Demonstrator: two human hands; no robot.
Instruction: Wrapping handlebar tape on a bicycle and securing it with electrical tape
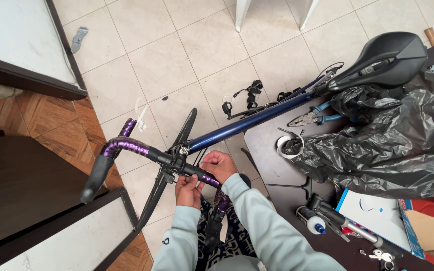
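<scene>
Both hands at the handlebar of a blue bicycle [247, 122], over pale floor tiles [197, 50].

Black plastic bag [393, 140] fills the dark table [272, 165]; white-and-blue box [377, 216] by its near edge. Left hand [188, 190] and right hand [218, 165] are closed around the purple-taped handlebar [177, 161] beside the stem. Open floor lies beyond.

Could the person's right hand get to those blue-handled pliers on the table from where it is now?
Probably yes. The right hand grips the handlebar, and the pliers lie uncovered on the dark table to its right. Only the bike frame crosses between, low enough to reach over.
</scene>
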